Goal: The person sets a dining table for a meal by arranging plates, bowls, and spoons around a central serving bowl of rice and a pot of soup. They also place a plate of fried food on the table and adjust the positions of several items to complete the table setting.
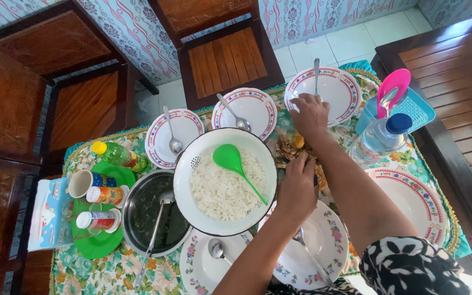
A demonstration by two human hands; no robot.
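Left hand: the left hand (pixel 297 186) lies knuckles up beside the right rim of the rice bowl, fingers curled at the edge of a dish of browned food; whether it grips anything there I cannot tell.
Right hand: the right hand (pixel 310 113) reaches farther across the desk, fingers bent down at the near rim of the far plate and the top edge of the browned food; what it grips, if anything, is hidden under the palm.
Browned food: the dish of browned food (pixel 289 146) sits between the two hands, right of the rice bowl, mostly covered by them.
Rice bowl: a big white bowl (pixel 192 164) of cooked rice stands in the middle of the desk, with a green plastic spoon (pixel 230 160) lying in it, handle pointing toward the left hand.
Far plate: a white plate with a red patterned rim (pixel 340 93) holds a metal spoon (pixel 316 74), just beyond the right hand.
Other plates: two like plates (pixel 252 104) (pixel 184 128) stand in a row to the left of it, each with a spoon; flowered plates (pixel 329 240) lie near the person.
Dark pan: a metal pan of dark greens (pixel 146 210) with a ladle touches the rice bowl's left side.
Green tray: a green tray (pixel 102 243) at the left carries a cup and small bottles.
Water bottle: a clear bottle with a blue cap (pixel 381 136) stands right of the right forearm.
Desk: a flowered cloth (pixel 110 270) covers the desk.
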